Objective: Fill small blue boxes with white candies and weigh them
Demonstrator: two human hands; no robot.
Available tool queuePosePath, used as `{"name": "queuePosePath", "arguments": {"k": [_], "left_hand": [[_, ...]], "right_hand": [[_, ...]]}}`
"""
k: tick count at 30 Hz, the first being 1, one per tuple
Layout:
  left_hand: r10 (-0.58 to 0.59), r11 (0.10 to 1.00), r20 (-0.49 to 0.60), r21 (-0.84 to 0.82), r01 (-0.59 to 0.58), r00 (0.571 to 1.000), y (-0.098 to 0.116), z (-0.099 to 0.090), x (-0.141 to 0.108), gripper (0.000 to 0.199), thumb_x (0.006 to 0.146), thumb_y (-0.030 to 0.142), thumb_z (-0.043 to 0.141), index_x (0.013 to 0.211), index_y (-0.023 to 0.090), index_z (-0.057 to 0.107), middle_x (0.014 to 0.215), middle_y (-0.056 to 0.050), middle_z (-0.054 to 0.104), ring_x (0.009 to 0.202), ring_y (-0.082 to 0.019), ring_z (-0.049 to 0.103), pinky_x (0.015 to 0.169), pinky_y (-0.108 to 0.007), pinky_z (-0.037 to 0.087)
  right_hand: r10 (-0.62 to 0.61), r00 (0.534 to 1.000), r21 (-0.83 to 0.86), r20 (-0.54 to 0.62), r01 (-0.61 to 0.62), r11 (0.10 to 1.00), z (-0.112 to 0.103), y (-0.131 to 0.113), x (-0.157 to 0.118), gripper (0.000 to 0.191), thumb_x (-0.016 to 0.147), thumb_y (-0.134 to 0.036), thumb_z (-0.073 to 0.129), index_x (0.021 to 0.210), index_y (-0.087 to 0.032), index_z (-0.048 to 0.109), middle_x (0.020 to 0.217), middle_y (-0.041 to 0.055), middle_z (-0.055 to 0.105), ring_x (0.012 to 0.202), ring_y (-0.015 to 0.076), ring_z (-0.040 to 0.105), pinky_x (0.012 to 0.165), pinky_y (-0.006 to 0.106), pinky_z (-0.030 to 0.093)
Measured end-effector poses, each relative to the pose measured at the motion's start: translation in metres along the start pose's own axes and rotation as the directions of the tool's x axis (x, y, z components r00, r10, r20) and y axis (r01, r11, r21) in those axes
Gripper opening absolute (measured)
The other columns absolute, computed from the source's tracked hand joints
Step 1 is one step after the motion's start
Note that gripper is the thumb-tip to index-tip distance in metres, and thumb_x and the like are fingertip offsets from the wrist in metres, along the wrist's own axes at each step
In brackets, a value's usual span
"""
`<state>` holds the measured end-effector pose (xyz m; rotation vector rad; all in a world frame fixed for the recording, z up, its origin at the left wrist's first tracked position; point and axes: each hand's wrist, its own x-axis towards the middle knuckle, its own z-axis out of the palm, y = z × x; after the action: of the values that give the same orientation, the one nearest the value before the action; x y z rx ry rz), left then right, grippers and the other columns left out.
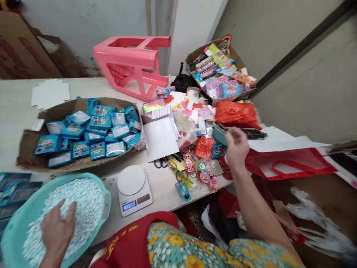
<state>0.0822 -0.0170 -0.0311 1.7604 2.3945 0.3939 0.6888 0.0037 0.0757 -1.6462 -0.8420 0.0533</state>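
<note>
My left hand rests in the small pale pieces that fill a turquoise basin, fingers spread and fingertips in the pieces. Over on the right, my right hand is raised above the cluttered table edge with its fingers curled, beside a teal case; what it holds, if anything, is hidden. A white scale with a lit display stands right of the basin. Behind the basin, a cut-down cardboard box holds many small blue boxes.
A pink stool lies on its side at the back. Beside it stands a box of colourful packets. White papers, scissors, an orange-red bag and small packets crowd the middle. A red bag lies right.
</note>
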Motion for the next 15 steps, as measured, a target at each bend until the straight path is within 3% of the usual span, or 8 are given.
{"name": "queuePosePath", "arguments": {"k": [3, 5, 7, 10, 15], "left_hand": [[0.105, 0.991, 0.081, 0.075, -0.111, 0.991, -0.015, 0.032, -0.015, 0.069, 0.086, 0.055, 0.028, 0.142, 0.015, 0.033, 0.144, -0.016, 0.038, 0.135, -0.032, 0.030, 0.106, -0.051, 0.028], [0.163, 0.977, 0.172, 0.109, -0.183, 0.971, -0.018, 0.048, -0.025, 0.069, 0.086, 0.053, 0.031, 0.140, 0.011, 0.035, 0.147, -0.020, 0.031, 0.138, -0.034, 0.022, 0.107, -0.054, 0.021], [0.217, 0.963, 0.180, 0.122, -0.240, 0.959, -0.019, 0.057, -0.030, 0.065, 0.086, 0.052, 0.036, 0.140, 0.015, 0.038, 0.149, -0.018, 0.026, 0.139, -0.034, 0.016, 0.108, -0.057, 0.014], [0.304, 0.945, 0.092, 0.096, -0.313, 0.948, -0.022, 0.065, -0.023, 0.056, 0.087, 0.048, 0.040, 0.136, 0.021, 0.044, 0.151, -0.014, 0.025, 0.140, -0.032, 0.014, 0.109, -0.055, 0.010], [0.316, 0.945, 0.018, 0.087, -0.316, 0.949, -0.031, 0.075, 0.013, 0.042, 0.086, 0.039, 0.045, 0.122, 0.021, 0.057, 0.133, -0.013, 0.049, 0.130, -0.033, 0.032, 0.105, -0.051, 0.017]], "right_hand": [[-0.015, 0.944, -0.148, 0.331, 0.067, 0.987, -0.007, 0.005, -0.126, 0.037, 0.082, -0.039, 0.061, 0.112, -0.019, 0.058, 0.108, 0.0093, 0.062, 0.100, 0.0230, 0.058, 0.091, 0.043, 0.046], [0.032, 0.906, -0.251, 0.422, 0.083, 0.964, -0.018, 0.020, -0.199, 0.048, 0.080, -0.043, 0.062, 0.120, -0.019, 0.052, 0.116, 0.0128, 0.057, 0.110, 0.0274, 0.053, 0.095, 0.048, 0.043], [0.110, 0.884, -0.349, 0.454, 0.063, 0.935, -0.027, 0.039, -0.252, 0.066, 0.074, -0.049, 0.066, 0.127, -0.017, 0.043, 0.124, 0.0162, 0.051, 0.117, 0.0310, 0.047, 0.098, 0.052, 0.039], [0.263, 0.860, -0.462, 0.437, -0.036, 0.886, -0.029, 0.065, -0.293, 0.074, 0.067, -0.054, 0.069, 0.125, -0.018, 0.040, 0.123, 0.0170, 0.049, 0.117, 0.0319, 0.046, 0.098, 0.050, 0.039], [0.416, 0.834, -0.458, 0.363, -0.230, 0.859, -0.012, 0.082, -0.295, 0.053, 0.071, -0.059, 0.061, 0.104, -0.018, 0.051, 0.096, 0.0080, 0.061, 0.088, 0.0255, 0.058, 0.082, 0.045, 0.048]]}}
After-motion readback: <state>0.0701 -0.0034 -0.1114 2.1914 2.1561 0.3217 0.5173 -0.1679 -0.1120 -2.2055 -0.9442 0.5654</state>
